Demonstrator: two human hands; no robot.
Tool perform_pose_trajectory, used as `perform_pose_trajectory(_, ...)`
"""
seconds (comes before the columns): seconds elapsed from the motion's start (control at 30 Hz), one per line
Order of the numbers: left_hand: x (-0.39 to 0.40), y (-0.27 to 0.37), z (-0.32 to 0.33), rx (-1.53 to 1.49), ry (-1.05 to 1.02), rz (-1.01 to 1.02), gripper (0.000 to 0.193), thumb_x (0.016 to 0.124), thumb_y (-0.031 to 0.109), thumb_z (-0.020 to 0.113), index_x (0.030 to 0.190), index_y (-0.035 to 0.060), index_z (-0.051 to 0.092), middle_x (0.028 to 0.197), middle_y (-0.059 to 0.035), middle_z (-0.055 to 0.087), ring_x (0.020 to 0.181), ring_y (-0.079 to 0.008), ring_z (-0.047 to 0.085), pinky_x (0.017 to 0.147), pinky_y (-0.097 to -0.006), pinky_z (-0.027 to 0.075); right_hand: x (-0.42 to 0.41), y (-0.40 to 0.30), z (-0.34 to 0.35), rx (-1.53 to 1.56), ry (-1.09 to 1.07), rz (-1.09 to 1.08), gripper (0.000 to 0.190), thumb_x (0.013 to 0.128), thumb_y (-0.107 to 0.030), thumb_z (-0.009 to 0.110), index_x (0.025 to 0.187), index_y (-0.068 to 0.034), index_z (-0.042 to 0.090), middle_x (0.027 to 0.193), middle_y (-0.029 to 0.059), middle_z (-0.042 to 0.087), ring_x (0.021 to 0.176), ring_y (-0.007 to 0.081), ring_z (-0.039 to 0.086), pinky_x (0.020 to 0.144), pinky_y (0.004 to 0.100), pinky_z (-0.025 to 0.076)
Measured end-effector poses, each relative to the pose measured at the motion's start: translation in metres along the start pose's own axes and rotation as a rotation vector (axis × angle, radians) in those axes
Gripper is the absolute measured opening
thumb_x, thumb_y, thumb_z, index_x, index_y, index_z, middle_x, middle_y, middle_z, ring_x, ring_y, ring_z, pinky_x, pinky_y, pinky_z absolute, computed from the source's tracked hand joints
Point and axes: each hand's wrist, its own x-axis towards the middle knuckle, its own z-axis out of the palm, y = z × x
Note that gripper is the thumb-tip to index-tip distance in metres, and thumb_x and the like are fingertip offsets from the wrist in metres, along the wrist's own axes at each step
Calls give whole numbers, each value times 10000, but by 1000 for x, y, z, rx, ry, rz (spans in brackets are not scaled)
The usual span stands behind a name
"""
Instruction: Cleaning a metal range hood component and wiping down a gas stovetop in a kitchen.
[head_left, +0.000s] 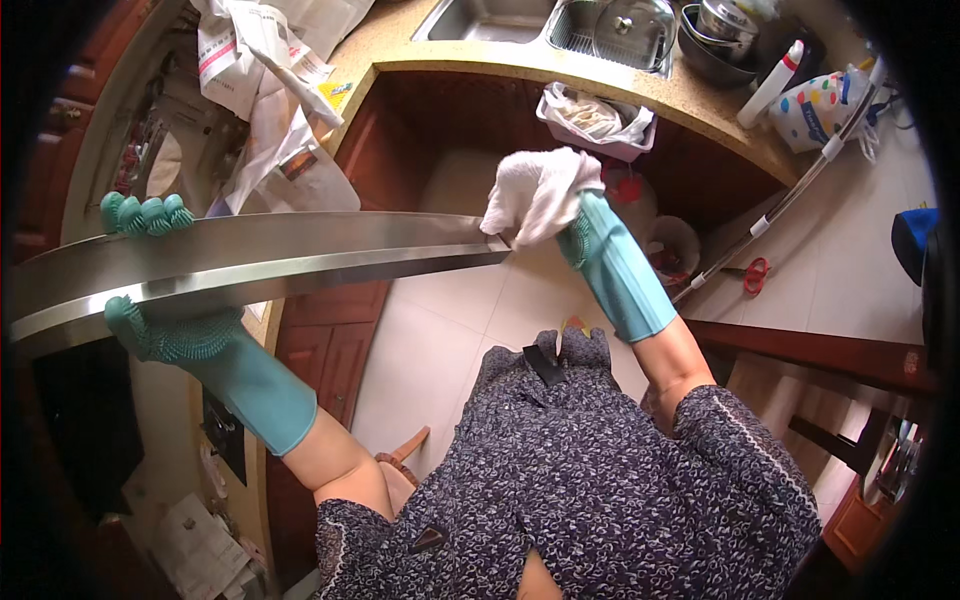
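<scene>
A long stainless-steel panel (330, 238) with a folded edge stretches across the left half of the head view. My left hand (184, 335), in a teal rubber glove with scrubbing bristles, grips it, its fingertips over the far edge and its thumb on the near side. My right hand (579, 238), gloved the same way, holds a white cloth (536, 187) against the panel's right end. The cloth hides most of the fingers of that hand. Beyond the left end, the panel runs into the dark rim of the picture.
Ahead is a stone counter (457, 60) with a steel sink (487, 21). A lined plastic bin (596, 142) hangs at its front edge. Paper sheets (255, 67) cover the left corner. Pots (712, 52), a metal pole (757, 225) and red-handled scissors (756, 276) are at right.
</scene>
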Motion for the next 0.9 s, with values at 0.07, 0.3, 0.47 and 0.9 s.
perform_pose_trajectory(0.07,2,-8,6,-5,-104,2,960,899,442,735,1656,-15,361,1566,-199,564,1454,-357,567,1323,-526,344,8,-17,-5,-262,188,-110,422,856,-301,817,1202,-101,680,1057,146,744,845,357,759,754,439,625)
perform_pose_trajectory(0.3,29,-33,28,211,-93,85,985,851,408,779,1625,-52,379,1378,-142,600,1273,-286,582,1204,-472,412,90,-74,18,206,23,-514,216,948,-245,703,1104,-102,662,1000,59,666,841,191,652,736,400,554)
perform_pose_trajectory(0.47,24,28,49,-48,-159,92,849,846,465,838,1470,-32,547,1235,-104,625,1163,-225,580,1076,-441,455,108,-23,44,467,-419,-566,196,916,-185,714,1081,-80,700,883,43,705,761,159,664,663,346,540)
perform_pose_trajectory(0.9,3,70,28,424,-19,376,664,742,561,923,1184,113,710,1138,-22,687,1050,-193,632,987,-409,490,40,30,94,1015,482,-709,205,807,-240,827,896,-58,802,856,137,773,829,335,744,832,465,602)
